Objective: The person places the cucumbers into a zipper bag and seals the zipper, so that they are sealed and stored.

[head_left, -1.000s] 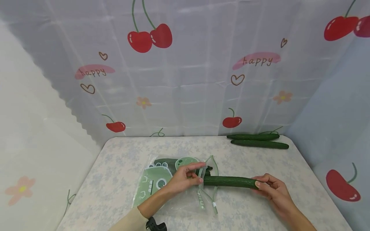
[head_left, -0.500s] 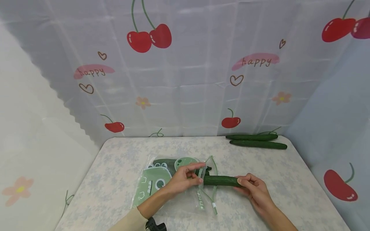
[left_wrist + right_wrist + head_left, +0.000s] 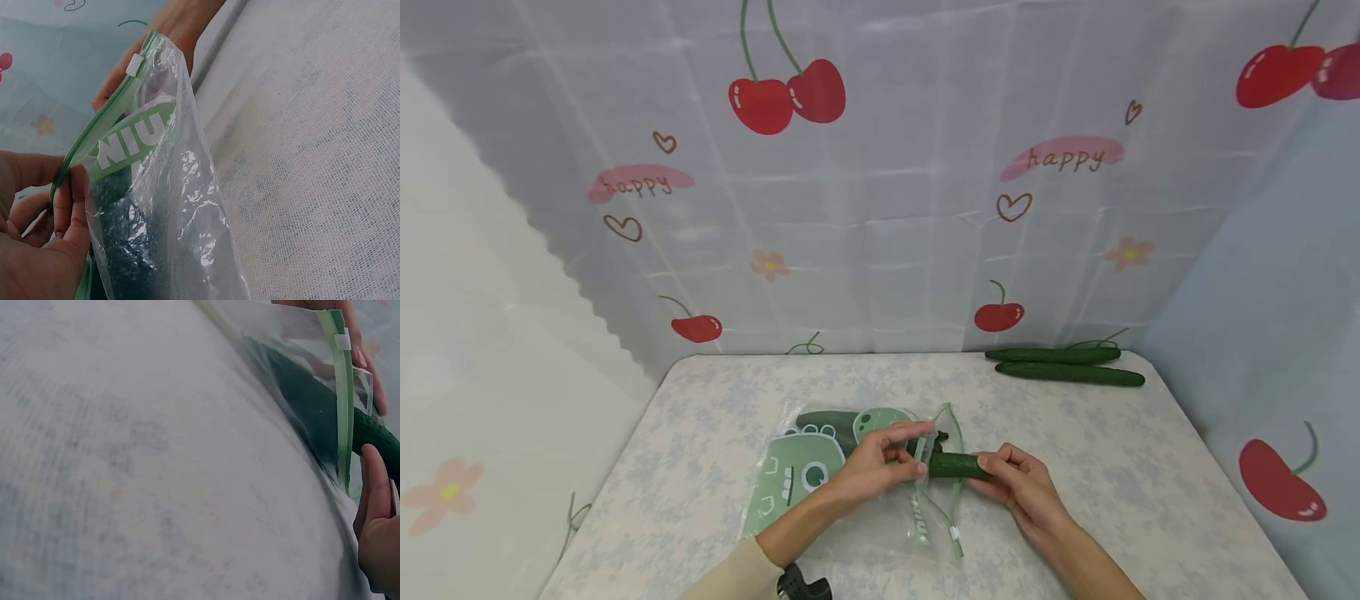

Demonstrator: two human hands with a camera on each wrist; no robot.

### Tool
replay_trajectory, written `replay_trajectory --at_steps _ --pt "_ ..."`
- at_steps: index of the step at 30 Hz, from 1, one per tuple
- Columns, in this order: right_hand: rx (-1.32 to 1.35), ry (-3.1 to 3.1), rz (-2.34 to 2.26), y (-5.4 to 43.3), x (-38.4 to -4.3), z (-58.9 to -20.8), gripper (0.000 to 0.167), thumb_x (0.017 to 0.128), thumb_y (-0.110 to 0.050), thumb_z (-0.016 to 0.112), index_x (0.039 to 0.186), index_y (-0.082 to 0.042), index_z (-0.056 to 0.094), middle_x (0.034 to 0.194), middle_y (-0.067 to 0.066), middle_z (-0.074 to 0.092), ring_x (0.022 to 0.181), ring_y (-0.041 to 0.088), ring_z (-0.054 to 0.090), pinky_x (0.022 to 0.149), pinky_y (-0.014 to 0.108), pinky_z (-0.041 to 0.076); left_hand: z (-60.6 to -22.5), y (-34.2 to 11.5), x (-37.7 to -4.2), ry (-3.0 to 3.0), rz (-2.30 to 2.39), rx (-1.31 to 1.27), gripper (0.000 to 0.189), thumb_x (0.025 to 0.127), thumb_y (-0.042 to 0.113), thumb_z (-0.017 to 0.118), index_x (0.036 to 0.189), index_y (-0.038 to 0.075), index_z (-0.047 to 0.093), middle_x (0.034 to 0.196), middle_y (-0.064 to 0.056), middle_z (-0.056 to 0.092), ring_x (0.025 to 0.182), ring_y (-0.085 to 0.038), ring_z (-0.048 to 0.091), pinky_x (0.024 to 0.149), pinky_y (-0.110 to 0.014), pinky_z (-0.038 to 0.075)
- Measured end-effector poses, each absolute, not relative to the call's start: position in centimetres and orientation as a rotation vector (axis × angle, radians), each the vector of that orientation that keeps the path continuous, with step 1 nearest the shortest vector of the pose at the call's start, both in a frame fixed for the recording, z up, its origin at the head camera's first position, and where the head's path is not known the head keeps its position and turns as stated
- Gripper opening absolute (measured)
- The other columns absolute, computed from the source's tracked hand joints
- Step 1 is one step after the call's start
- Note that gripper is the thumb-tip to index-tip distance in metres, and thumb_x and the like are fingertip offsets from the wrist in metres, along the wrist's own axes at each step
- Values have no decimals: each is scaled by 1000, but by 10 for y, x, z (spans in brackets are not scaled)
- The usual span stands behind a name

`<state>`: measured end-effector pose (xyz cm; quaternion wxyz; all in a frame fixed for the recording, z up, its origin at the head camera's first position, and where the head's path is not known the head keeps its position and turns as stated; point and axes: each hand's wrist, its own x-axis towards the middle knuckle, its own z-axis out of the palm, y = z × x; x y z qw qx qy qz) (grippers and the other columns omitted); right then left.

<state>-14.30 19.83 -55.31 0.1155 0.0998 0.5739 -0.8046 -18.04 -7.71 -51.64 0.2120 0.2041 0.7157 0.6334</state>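
Observation:
A clear slider zip bag (image 3: pixel 805 475) with green cartoon print lies on the table, its mouth facing right. My left hand (image 3: pixel 876 461) pinches the green mouth edge, also seen at the zip strip (image 3: pixel 94 128) in the left wrist view. A dark green cucumber (image 3: pixel 955 465) runs through the mouth, most of it inside the bag. Its outer end is gripped between thumb and fingers of my right hand (image 3: pixel 1022 483), close to the opening. Another cucumber (image 3: pixel 827 420) shows through the plastic at the bag's far side. The white slider (image 3: pixel 343 341) sits on the strip.
Two more cucumbers (image 3: pixel 1070 373) lie side by side at the table's back right corner. A patterned curtain (image 3: pixel 880 208) hangs directly behind the table (image 3: pixel 715 392). A black strap device (image 3: pixel 805 585) is worn at my left wrist.
My right hand has moved left toward the bag, sliding the cucumber deeper through the mouth; its exposed length is much shorter. The left hand stays in place on the bag's edge.

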Motion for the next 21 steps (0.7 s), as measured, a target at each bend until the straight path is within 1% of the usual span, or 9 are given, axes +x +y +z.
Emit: replay_trajectory --at_steps 4,6,8,10,11,14,16,19,21 --pt "257 1684 -2309 190 -147 -552 22 100 -6 73 84 -12 59 128 14 68 114 21 76 95 33 65 -517 -75 -181 1995 1748 585 62 100 10 77 158 16 56 165 -3 52 90 -2 69 76 -17 54" --pt "227 1679 -2272 188 -149 -551 20 101 -9 73 85 -12 61 128 12 66 112 20 76 96 32 64 -517 -74 -181 1992 1744 593 62 100 10 76 159 16 56 166 -3 51 89 -2 69 75 -16 54" --pt "199 1691 -2233 187 -150 -550 17 101 -12 75 89 -11 64 125 10 66 110 19 77 97 32 64 -516 -74 -181 1990 1739 604 62 100 10 76 159 16 56 166 -3 51 89 -2 70 75 -16 54" --pt "162 1737 -2195 188 -152 -548 13 101 -14 76 95 -7 66 120 10 70 108 20 78 96 34 65 -515 -73 -181 1991 1739 610 62 100 10 76 159 15 56 167 -4 51 90 -3 70 76 -16 54" --pt "132 1775 -2164 189 -153 -548 14 100 -14 77 99 -5 66 118 9 71 108 20 78 95 34 65 -514 -73 -181 1995 1740 611 62 100 10 76 159 15 56 167 -4 51 90 -3 70 76 -16 54" --pt "9 1906 -2055 190 -156 -547 24 100 -15 78 108 4 65 117 12 75 108 22 77 94 36 66 -514 -73 -182 2012 1744 606 63 99 9 77 158 15 57 166 -5 52 89 -3 71 76 -16 54" --pt "-83 1995 -1980 190 -157 -547 29 100 -15 78 109 7 63 119 16 74 110 25 77 93 37 66 -514 -74 -181 2018 1742 599 63 98 9 77 157 15 57 166 -4 52 90 -3 71 76 -15 55" --pt "-191 2088 -1899 189 -158 -547 32 101 -17 78 110 8 61 121 22 72 111 30 77 91 36 66 -516 -75 -180 2009 1741 590 63 98 9 77 157 18 58 167 -4 51 90 -4 71 77 -15 55" --pt "-239 2118 -1856 188 -157 -546 33 102 -19 76 113 9 61 123 25 69 112 32 77 91 35 67 -517 -76 -179 2003 1739 589 63 98 9 77 157 19 57 168 -3 50 91 -4 71 78 -16 55"
